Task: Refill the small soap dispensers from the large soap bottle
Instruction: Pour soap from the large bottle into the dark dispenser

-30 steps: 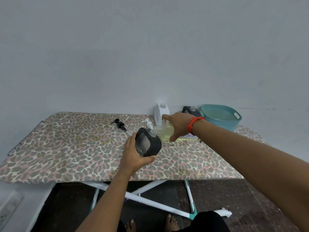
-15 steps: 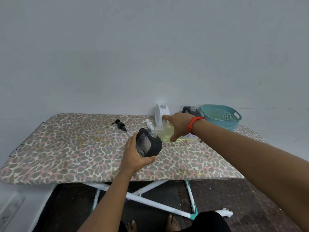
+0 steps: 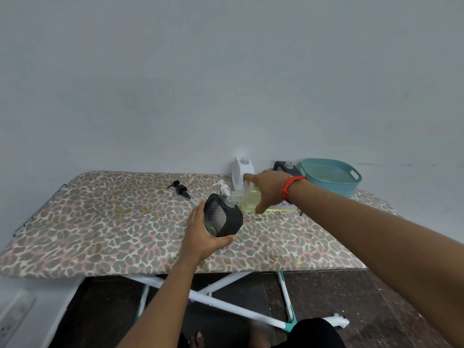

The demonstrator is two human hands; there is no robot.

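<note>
My left hand (image 3: 200,233) grips a small black dispenser (image 3: 222,214) with a clear ribbed front, tilted above the leopard-print board (image 3: 100,222). My right hand (image 3: 266,189) holds the large clear soap bottle (image 3: 247,199) on its side, yellow-green liquid inside, its neck meeting the dispenser's open neck. A white dispenser (image 3: 241,169) and a second black dispenser (image 3: 286,167) stand uncapped at the back by the wall. A black pump head (image 3: 181,190) and a white pump head (image 3: 224,187) lie on the board.
A teal plastic basket (image 3: 331,175) stands at the board's back right corner. The grey wall runs directly behind the board. White crossed legs (image 3: 226,300) and dark floor show under the near edge, with my feet below.
Nothing has visibly moved; both hands keep the bottle neck against the black dispenser's opening.
</note>
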